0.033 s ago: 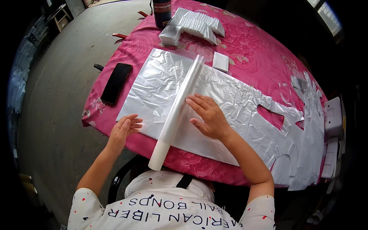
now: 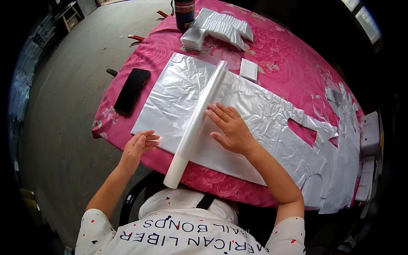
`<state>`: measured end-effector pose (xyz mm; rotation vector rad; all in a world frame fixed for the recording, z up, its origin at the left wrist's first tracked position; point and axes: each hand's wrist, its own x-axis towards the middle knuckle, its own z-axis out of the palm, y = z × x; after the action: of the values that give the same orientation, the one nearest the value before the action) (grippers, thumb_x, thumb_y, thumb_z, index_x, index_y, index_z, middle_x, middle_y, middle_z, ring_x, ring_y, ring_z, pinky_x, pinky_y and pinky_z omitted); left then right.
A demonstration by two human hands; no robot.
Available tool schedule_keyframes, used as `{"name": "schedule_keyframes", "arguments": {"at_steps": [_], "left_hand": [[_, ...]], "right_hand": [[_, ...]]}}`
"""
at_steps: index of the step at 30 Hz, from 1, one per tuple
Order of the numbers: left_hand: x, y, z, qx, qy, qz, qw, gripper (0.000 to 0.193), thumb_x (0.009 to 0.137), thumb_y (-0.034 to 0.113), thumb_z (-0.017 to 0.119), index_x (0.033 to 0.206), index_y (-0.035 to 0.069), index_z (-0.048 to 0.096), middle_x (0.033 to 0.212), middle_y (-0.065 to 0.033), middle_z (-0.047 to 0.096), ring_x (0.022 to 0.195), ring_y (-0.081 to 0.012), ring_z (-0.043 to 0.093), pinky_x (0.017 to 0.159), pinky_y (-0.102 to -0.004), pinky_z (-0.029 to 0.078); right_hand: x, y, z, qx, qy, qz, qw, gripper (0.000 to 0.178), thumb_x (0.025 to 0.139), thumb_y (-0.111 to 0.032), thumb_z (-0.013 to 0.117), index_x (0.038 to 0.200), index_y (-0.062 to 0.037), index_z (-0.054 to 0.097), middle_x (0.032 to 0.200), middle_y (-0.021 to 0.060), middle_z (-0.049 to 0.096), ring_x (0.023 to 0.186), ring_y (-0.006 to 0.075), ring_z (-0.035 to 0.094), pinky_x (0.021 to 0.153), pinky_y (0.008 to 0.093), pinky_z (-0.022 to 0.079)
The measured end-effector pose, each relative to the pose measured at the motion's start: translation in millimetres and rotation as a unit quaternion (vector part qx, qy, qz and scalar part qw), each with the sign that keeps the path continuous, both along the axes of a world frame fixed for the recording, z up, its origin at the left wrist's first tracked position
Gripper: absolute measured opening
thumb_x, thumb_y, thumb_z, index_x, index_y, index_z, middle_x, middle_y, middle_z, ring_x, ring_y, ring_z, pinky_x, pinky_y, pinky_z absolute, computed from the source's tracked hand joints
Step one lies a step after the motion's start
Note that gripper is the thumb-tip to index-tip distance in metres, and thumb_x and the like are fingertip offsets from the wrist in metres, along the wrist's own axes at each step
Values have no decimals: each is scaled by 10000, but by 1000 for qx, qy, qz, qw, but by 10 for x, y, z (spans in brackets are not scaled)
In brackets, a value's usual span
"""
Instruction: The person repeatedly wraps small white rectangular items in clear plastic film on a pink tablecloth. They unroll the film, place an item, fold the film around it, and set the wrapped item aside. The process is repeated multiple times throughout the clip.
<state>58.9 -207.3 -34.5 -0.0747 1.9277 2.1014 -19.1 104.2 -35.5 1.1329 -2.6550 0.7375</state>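
A long white translucent roll of plastic (image 2: 196,123) lies slantwise across a flat, shiny white plastic bag (image 2: 255,114), its near end jutting past the table's front edge. My right hand (image 2: 229,129) rests palm down just right of the roll, fingers stretched out and fingertips at its side. Left of the roll, my left hand (image 2: 138,146) is by the near left edge of the plastic, its fingers loosely extended and holding nothing. The bag's right part has cut-out openings and crumpled strips.
A black phone (image 2: 132,91) lies on the pink floral tablecloth (image 2: 276,46) at the left. Folded white plastic packets (image 2: 223,27) are heaped at the back beside a dark bottle (image 2: 185,15). One small white packet (image 2: 248,69) sits nearer. White boxes (image 2: 370,132) stand beyond the right edge.
The view has shifted slightly, so the table and the things on it appear a little further right. Both hands keep nearly the same pose, and the roll still lies on the plastic.
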Motion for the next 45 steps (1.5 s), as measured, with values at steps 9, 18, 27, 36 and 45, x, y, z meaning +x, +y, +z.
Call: {"name": "schedule_keyframes", "arguments": {"at_steps": [9, 18, 27, 36, 45], "left_hand": [[264, 140, 204, -548, 256, 3, 796, 727, 731, 220, 705, 1297, -19, 317, 1092, -198, 509, 900, -304, 547, 799, -370, 460], [314, 25, 82, -224, 3, -42, 974, 820, 680, 97, 716, 1345, 8, 244, 1037, -154, 542, 899, -256, 581, 768, -355, 477], [190, 547, 357, 347, -191, -277, 876, 838, 687, 399, 693, 1310, -26, 328, 1012, -159, 546, 834, -218, 596, 719, -343, 517], [73, 973, 206, -117, 51, -67, 990, 519, 864, 309, 601, 1249, 13, 417, 930, -75, 581, 846, -150, 551, 763, -282, 444], [270, 545, 47, 92, -307, -289, 902, 634, 771, 512, 621, 1143, 18, 481, 761, -81, 571, 581, -138, 556, 542, -262, 459]], "right_hand": [[-703, -1423, -72, 62, -10, 22, 998, 533, 864, -373, 480, 1305, -77, 433, 1394, 128, 357, 1346, 294, 212, 1097, 446, 133], [-471, -1869, -145, -436, -213, -234, 843, 829, 759, -103, 534, 1400, 51, 32, 1438, 279, 32, 1362, 383, 35, 1108, 450, 68], [-218, -1001, 566, -740, -495, 27, 455, 577, 747, -179, 667, 1214, 2, 380, 863, 71, 538, 741, 151, 573, 699, 308, 514], [112, -754, 467, -641, -330, -205, 662, 439, 769, -132, 677, 1086, 13, 410, 898, 105, 542, 751, 164, 602, 670, 300, 520], [81, 284, 19, -654, -385, -298, 579, 496, 791, -209, 661, 1168, 21, 436, 957, 77, 573, 923, 135, 532, 814, 293, 435]]}}
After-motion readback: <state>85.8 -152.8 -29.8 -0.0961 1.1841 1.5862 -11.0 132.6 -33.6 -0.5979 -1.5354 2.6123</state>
